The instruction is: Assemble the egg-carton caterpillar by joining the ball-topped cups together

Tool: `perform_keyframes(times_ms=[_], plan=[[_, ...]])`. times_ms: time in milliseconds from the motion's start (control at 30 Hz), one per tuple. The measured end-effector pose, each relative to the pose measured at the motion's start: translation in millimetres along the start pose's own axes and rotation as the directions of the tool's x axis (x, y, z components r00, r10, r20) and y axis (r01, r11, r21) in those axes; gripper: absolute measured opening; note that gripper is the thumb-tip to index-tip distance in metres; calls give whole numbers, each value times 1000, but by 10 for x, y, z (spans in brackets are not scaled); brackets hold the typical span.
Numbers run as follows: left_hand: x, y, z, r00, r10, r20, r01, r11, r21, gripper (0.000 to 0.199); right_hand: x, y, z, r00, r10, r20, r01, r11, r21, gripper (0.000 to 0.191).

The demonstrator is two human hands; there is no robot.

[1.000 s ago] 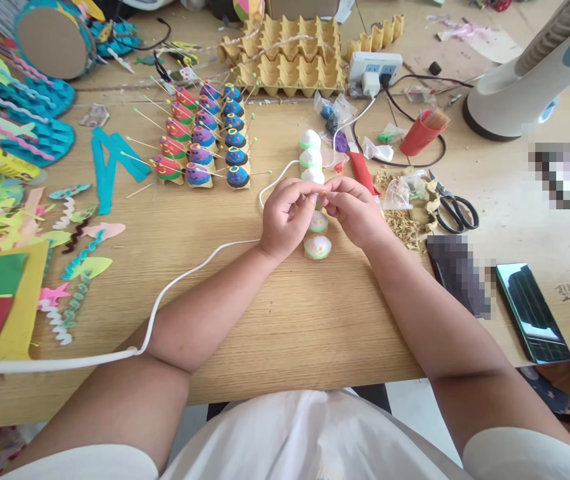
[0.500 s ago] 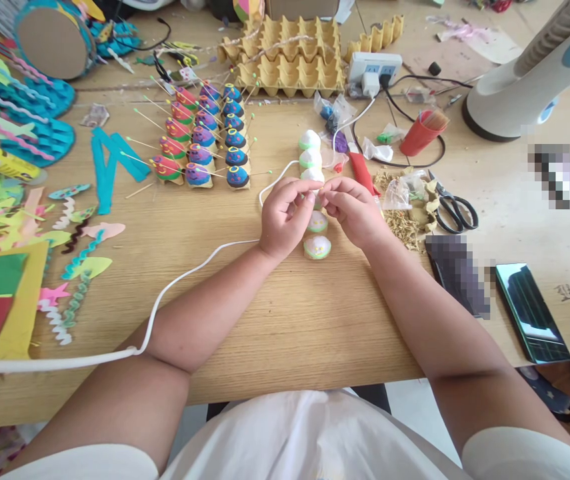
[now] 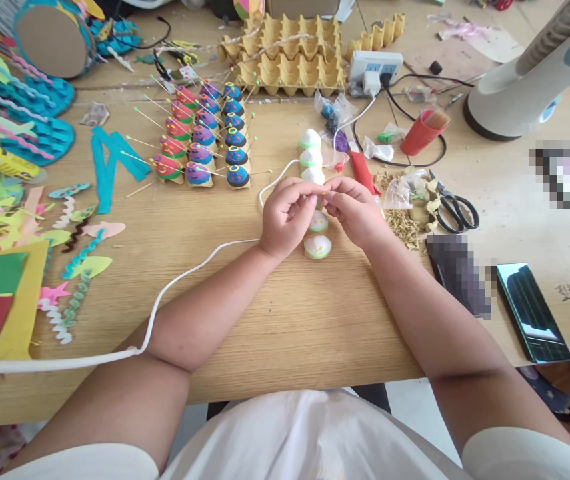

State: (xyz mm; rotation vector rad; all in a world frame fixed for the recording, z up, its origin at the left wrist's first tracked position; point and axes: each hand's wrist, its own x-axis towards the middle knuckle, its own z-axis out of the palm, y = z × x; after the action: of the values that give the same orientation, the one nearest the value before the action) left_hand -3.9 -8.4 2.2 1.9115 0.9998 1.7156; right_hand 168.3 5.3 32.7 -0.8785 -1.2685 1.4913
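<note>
Yellow bit (image 3: pixel 324 193) looks tiny, pinched over green-rimmed white domes (image 3: pixel 317 245).

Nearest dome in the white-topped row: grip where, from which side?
I'd pinch the nearest dome low, at the left and right of its green rim, coming from the wearer's side: small yellow bits sit on top, and the next dome stands close behind.

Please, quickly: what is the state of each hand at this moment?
Left hand: curled, thumb near forefinger; whether it holds anything cannot be told.
Right hand: closed in a pinch, apparently on a tiny yellow bit.
</note>
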Motion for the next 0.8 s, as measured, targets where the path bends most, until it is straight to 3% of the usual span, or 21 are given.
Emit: perform_keyframes(times_ms=[500,800], plan=[[-1,4,-14,999,7,34,-10,997,76,29,1,0,0,1000,7,-1,-7,1000,3,24],[-6,78,-53,994,44,104,-74,948,311,32,4,-21,5,1000,13,-14,-12,1000,27,21]])
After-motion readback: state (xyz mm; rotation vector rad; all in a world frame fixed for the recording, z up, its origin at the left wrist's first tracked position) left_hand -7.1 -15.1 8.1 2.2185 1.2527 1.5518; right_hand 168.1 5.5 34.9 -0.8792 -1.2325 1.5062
